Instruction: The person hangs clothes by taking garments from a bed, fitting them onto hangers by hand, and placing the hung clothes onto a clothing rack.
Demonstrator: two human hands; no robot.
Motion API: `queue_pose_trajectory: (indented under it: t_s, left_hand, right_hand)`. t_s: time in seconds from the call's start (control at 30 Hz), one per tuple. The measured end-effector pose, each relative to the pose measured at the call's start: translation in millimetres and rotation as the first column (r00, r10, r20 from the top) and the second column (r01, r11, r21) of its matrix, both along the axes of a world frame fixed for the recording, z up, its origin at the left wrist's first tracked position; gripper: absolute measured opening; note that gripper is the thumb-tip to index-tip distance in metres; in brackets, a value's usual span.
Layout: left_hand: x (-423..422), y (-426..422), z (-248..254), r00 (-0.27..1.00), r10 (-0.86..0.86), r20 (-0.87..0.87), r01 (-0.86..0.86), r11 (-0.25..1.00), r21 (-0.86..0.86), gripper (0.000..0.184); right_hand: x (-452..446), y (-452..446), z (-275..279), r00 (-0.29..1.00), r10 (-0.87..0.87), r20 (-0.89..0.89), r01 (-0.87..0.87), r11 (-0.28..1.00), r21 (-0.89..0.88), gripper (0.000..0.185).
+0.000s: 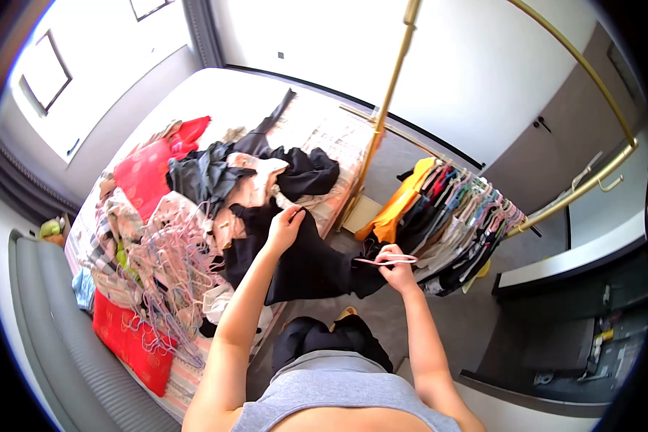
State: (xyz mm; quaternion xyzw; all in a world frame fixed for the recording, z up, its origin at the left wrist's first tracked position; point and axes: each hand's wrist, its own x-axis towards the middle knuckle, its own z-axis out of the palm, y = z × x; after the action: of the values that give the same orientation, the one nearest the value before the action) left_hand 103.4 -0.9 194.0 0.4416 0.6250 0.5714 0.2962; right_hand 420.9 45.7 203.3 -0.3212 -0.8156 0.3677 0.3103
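A black garment point(309, 263) is stretched between my two hands, over the edge of the bed. My left hand point(286, 227) is closed on its upper left part. At the garment's right end, my right hand point(396, 268) grips a pale pink hanger point(371, 261), with black cloth hanging just under it. Beyond my left hand lie a dark grey garment point(209, 173) and another black garment point(306, 173) on the bed.
Many loose hangers point(180, 281) are heaped on the bed point(216, 86) at the left, near red pillows point(145, 173). Right of my right hand, clothes point(446, 216) hang on a gold rack point(389, 101). A dark cabinet point(554, 345) stands at the lower right.
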Motion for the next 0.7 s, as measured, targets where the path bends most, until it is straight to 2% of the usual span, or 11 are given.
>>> queue_pose_trajectory:
  t_s: [0.07,0.1,0.13,0.2,0.27,0.4,0.47,0.5,0.6,0.63,0.7]
  left_hand:
    - [27.6,22.6,-0.3,0.978,0.108,-0.179,-0.101,0.994,0.051,0.020]
    - [39.9,32.5,3.4,0.970,0.155,-0.186,-0.143,0.987,0.078,0.020]
    - [50.9,42.4,7.6,0.960,0.203,-0.192,-0.185,0.977,0.105,0.020]
    - [68.8,62.9,6.2,0.989,0.110,-0.095,-0.104,0.992,0.065,0.020]
    - [91.5,84.3,-6.4,1.000,-0.015,0.025,0.014,0.999,0.041,0.020]
    - [131.0,122.4,-28.1,0.990,-0.107,-0.090,0.100,0.992,-0.078,0.021]
    - [145.1,127.3,-27.1,0.981,-0.112,-0.161,0.093,0.988,-0.126,0.024]
    - [151.3,128.1,-24.1,0.974,-0.114,-0.196,0.085,0.985,-0.151,0.026]
    - [154.6,137.9,-72.9,0.937,-0.072,-0.341,0.040,0.994,-0.097,0.038]
    - [155.7,136.1,-75.0,0.949,-0.132,-0.286,0.077,0.978,-0.196,0.042]
    - [160.2,131.9,-77.2,0.961,-0.149,-0.234,0.096,0.970,-0.223,0.040]
  right_hand:
    - [22.8,12.2,-13.6,0.999,0.012,0.053,-0.014,0.999,0.035,0.013]
    - [35.8,18.9,-10.2,1.000,0.025,0.007,-0.024,0.997,-0.074,0.014]
    - [47.8,21.5,-9.6,0.990,-0.091,-0.108,0.075,0.987,-0.144,0.013]
    - [78.4,26.0,0.4,0.925,-0.319,-0.205,0.237,0.908,-0.346,0.011]
    - [111.1,28.2,6.6,0.869,-0.442,-0.221,0.259,0.788,-0.558,0.014]
    - [140.3,23.2,29.6,0.913,-0.347,-0.216,0.131,0.750,-0.649,0.017]
    - [147.3,27.1,29.5,0.868,-0.421,-0.263,0.196,0.778,-0.597,0.015]
    - [146.8,27.2,33.5,0.807,-0.527,-0.265,0.259,0.721,-0.643,0.014]
    - [144.4,37.3,11.6,0.737,-0.656,-0.164,0.493,0.688,-0.532,0.020]
    - [141.1,41.0,7.9,0.787,-0.615,-0.054,0.521,0.709,-0.475,0.023]
    - [122.4,47.1,-6.5,0.876,-0.483,-0.019,0.460,0.846,-0.271,0.025]
